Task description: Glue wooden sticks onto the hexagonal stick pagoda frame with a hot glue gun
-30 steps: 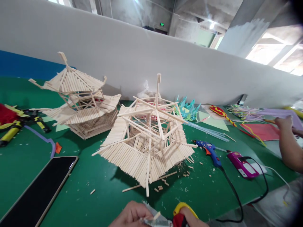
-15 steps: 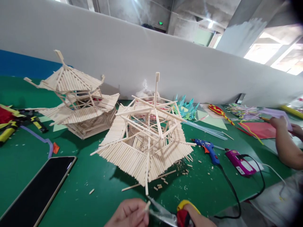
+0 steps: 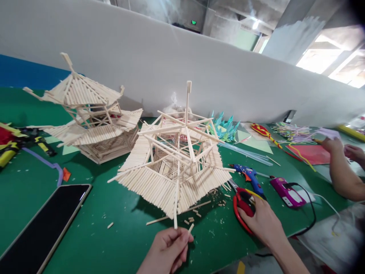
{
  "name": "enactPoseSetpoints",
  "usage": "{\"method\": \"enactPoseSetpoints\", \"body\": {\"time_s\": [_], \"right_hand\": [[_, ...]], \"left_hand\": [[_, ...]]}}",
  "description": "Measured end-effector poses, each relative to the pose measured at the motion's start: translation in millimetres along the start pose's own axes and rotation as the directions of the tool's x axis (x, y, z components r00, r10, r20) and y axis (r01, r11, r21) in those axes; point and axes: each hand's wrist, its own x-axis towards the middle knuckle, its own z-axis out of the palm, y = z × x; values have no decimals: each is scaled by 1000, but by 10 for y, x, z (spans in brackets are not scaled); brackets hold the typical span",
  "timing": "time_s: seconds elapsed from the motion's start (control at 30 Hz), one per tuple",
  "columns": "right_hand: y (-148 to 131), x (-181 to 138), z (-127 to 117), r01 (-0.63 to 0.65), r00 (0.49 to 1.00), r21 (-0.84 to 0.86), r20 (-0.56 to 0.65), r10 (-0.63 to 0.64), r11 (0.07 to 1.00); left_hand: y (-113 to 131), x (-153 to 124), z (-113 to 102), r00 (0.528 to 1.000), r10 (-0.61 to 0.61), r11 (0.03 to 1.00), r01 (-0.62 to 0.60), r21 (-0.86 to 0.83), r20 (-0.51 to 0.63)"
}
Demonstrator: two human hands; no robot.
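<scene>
My left hand is closed at the front edge, pinching a short wooden stick between thumb and fingers. It sits just below the front corner of a wooden-stick pavilion model, whose lower roof is covered with sticks while the upper roof is bare ribs. To the right, my right hand grips scissors with red and yellow handles. Their blades point toward the model's right corner, close to the table, partly hidden by the roof edge. A blue glue gun lies just behind the scissors.
A second stick pavilion with a covered top roof stands at the left. A phone lies front left. Right are a magenta box with cables, red paper and another person's hands. Stick offcuts litter the green table.
My right hand has carried the scissors from beside my left hand to the right, near the glue gun. My left hand has moved slightly up and right, still pinching the stick.
</scene>
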Motion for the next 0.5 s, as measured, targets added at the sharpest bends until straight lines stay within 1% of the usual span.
{"method": "enactPoseSetpoints", "body": {"time_s": [0.07, 0.13, 0.17, 0.2, 0.23, 0.27, 0.3, 0.33, 0.4, 0.43, 0.5], "right_hand": [[-53, -27, -93, 13, 999, -37, -39, -15, 999], [-199, -121, -223, 62, 990, 7, -128, -60, 998], [-312, -186, -284, 122, 978, 95, -181, -103, 988], [-447, -259, -333, 184, 973, 259, -181, -139, 948], [-596, -333, -367, 190, 981, 433, -109, -158, 881], [-747, -405, -382, 188, 970, 568, 21, -243, 801], [-891, -468, -378, 179, 935, 653, 121, -335, 736], [-1015, -522, -357, 176, 898, 698, 175, -404, 694], [-1186, -599, -276, 203, 831, 745, 213, -514, 636], [-1228, -627, -224, 215, 802, 755, 226, -553, 620], [-1235, -684, -117, 238, 729, 773, 258, -634, 588]], "left_hand": [[33, -6, 26, 1000, 7, 1000, -7, 16, -2], [56, -6, 47, 1000, 5, 999, -5, 47, 12], [63, -4, 55, 1000, 3, 998, -4, 69, 22], [67, -2, 62, 1000, 5, 996, -7, 94, 30], [69, -2, 67, 999, 14, 992, -18, 123, 36], [70, -4, 68, 999, 30, 988, -36, 153, 42], [70, -12, 63, 998, 49, 981, -57, 183, 50], [70, -25, 53, 996, 66, 976, -77, 203, 60], [66, -66, 15, 987, 118, 944, -145, 296, 107], [65, -93, -12, 979, 145, 905, -190, 382, 145], [63, -153, -76, 951, 149, 771, -284, 570, 271]]}}
